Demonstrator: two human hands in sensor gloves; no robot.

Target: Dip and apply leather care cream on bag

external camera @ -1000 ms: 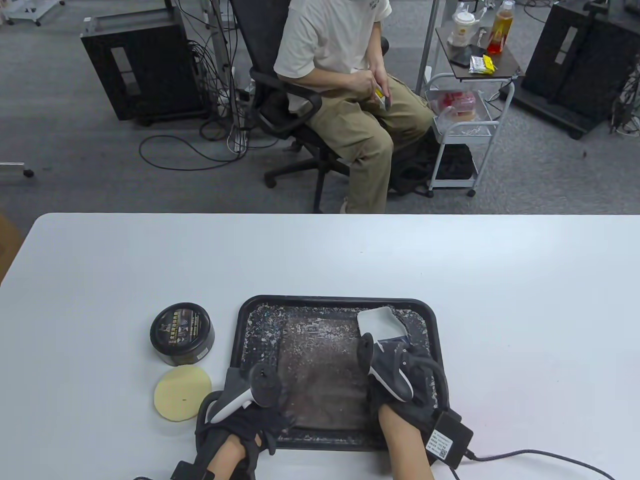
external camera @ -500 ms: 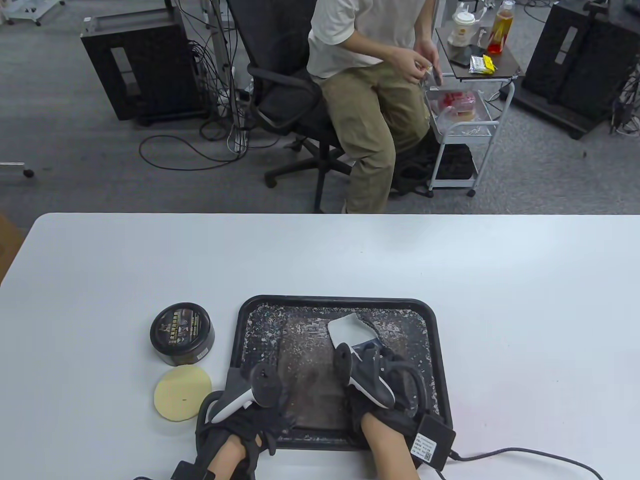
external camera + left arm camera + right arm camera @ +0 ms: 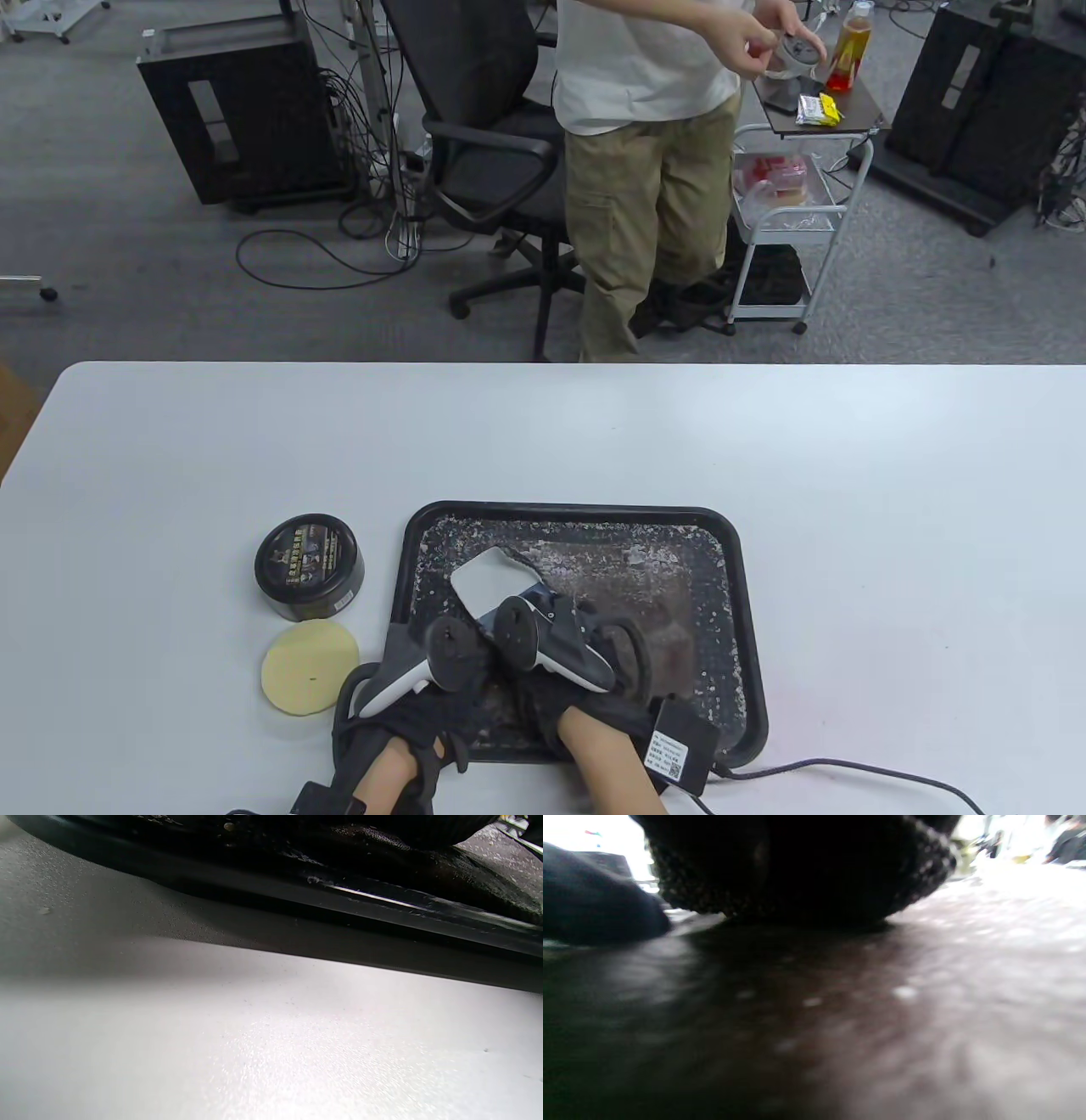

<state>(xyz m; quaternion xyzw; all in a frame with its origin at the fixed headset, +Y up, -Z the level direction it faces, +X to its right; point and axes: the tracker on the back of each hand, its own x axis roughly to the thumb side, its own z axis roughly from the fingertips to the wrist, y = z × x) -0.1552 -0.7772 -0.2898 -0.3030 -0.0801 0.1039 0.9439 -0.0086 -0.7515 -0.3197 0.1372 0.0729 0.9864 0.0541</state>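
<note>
white counter (image 3: 764, 441) fills the lower half of the table view, black tray (image 3: 730, 543) at bottom centre. the brown bag (image 3: 679, 658) lies flat in the tray, mostly hidden under both trackers, so its long axis is hard to call. right hand (image 3: 585, 679) reaches up-left, pressing a white cloth (image 3: 492, 581); left hand (image 3: 416, 713) rests on the tray's bottom-left corner. can't tell either grip. cream tin (image 3: 310, 564) and yellow pad (image 3: 310, 666) sit left.
</note>
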